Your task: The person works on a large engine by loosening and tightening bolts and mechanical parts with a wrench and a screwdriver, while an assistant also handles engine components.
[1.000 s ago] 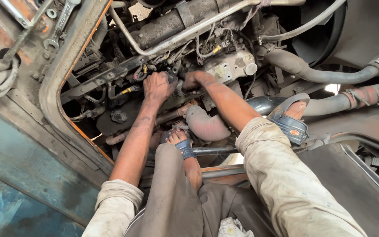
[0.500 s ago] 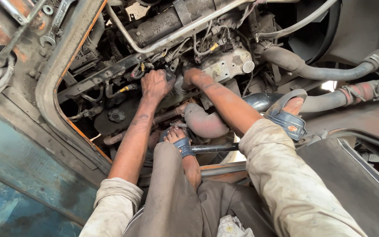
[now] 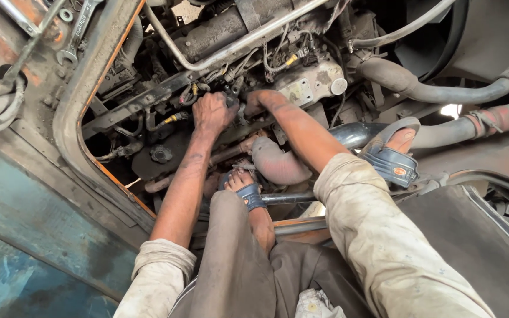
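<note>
I look down into an open engine bay. My left hand (image 3: 213, 112) is closed around a dark greasy part among hoses and wires at the middle of the engine (image 3: 231, 26). My right hand (image 3: 258, 100) grips the same spot from the right, fingers curled; what it holds is hidden by grime and by the hand itself. Both forearms are smeared with oil. My left foot in a blue sandal (image 3: 248, 191) rests on a metal bar (image 3: 290, 198); my right foot in a blue sandal (image 3: 393, 156) rests on a dark pipe.
A spanner (image 3: 78, 32) lies on the rusty frame (image 3: 72, 118) at top left. Thick rubber hoses (image 3: 437, 91) run at right. A curved reddish pipe (image 3: 275, 162) sits below my hands. A blue-painted panel (image 3: 25, 247) is at lower left.
The view has shifted slightly. Both hands stay at the same engine part, with no clear change in grip.
</note>
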